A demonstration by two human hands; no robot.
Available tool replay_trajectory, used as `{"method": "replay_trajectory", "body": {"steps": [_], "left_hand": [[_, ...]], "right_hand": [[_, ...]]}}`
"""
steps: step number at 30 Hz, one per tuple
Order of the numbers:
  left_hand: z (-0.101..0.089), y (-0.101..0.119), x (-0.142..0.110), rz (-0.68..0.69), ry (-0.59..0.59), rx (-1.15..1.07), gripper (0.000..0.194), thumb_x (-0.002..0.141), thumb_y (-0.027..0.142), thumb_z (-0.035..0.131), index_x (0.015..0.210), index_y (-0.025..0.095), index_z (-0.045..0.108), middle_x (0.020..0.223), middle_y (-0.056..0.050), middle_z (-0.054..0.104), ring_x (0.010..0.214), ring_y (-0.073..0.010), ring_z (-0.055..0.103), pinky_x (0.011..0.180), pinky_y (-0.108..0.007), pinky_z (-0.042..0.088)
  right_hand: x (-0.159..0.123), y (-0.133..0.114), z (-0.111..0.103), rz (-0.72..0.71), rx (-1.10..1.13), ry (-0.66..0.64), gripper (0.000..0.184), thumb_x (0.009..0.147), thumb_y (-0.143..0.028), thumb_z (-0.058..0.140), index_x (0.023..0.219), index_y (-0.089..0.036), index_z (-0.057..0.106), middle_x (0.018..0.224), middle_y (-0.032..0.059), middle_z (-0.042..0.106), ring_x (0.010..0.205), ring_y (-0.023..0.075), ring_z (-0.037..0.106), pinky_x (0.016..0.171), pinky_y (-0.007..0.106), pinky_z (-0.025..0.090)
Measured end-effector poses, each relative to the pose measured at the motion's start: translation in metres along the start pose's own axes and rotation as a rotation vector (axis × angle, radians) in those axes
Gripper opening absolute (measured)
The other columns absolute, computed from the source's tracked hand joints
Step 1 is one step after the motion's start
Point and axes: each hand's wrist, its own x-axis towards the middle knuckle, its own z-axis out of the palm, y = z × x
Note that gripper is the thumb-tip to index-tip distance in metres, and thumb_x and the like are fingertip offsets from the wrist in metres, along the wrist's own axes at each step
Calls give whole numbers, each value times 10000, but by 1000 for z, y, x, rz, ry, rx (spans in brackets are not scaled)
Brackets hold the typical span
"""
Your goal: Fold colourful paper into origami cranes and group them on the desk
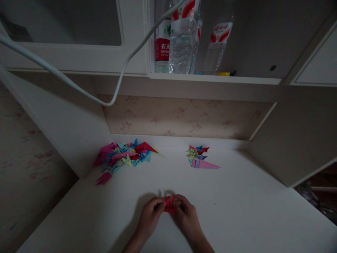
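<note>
A small folded piece of red paper (170, 207) is held between both hands, low over the white tabletop. My left hand (151, 215) pinches its left side between thumb and fingers. On the other side, my right hand (187, 212) grips the paper's right edge in the same way. Two flaps stand up at the paper's top with a gap between them; the fingertips hide parts of both sides.
A heap of colourful folded paper pieces (122, 156) lies at the back left of the white table (237, 211). A smaller group of folded papers (200, 157) sits at the back centre. Plastic bottles (181, 45) stand on the shelf above, and a white cable (79, 92) hangs in front.
</note>
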Motion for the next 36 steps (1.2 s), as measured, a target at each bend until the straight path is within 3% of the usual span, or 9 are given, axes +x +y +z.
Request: {"method": "replay_trajectory", "body": {"steps": [10,25,30,36], "left_hand": [[1,-7,1,49,1,17,268,869,368,529,852,174,714,843,-55,708,805,-199,636,745,-260,477],[0,-5,0,42,-9,23,282,871,385,519,821,173,699,806,-44,695,779,-194,626,720,-250,463],[0,-5,0,26,14,52,282,858,395,530,768,172,678,756,-31,670,740,-183,603,682,-239,449],[0,-7,0,36,17,65,293,848,416,530,750,173,663,724,-20,647,707,-175,585,660,-236,444]], "right_hand": [[-1,-8,0,-10,-40,29,382,809,-510,591,979,-180,682,748,53,706,677,202,641,608,278,508],[6,-2,-4,36,59,-34,370,822,-464,607,1039,-166,632,757,50,698,683,186,625,651,282,495],[22,-8,-28,-18,-125,-31,378,834,-501,572,959,-162,687,859,73,718,790,209,637,719,286,487],[69,-14,-88,-111,-327,68,420,823,-557,520,888,-171,672,818,55,711,742,208,636,690,298,482]]}}
